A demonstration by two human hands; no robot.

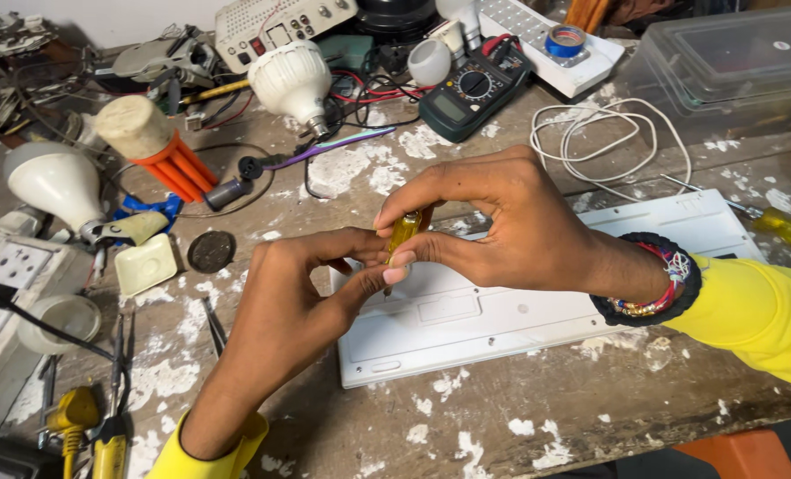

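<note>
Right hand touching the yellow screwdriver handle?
Touching. Head view: right hand fingertips pinch the yellow screwdriver handle; left hand fingers meet it too.

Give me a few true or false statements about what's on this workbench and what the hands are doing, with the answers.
1. Both hands, left hand and right hand, hold a small yellow-handled screwdriver. True.
2. The white keyboard lies keys up. False: its plain back faces up.
3. A multimeter lies near the bench's far edge. True.
4. The white cable is plugged into the keyboard. False: it lies coiled, apart.
5. The right wrist is bare. False: it wears bracelets.
</note>
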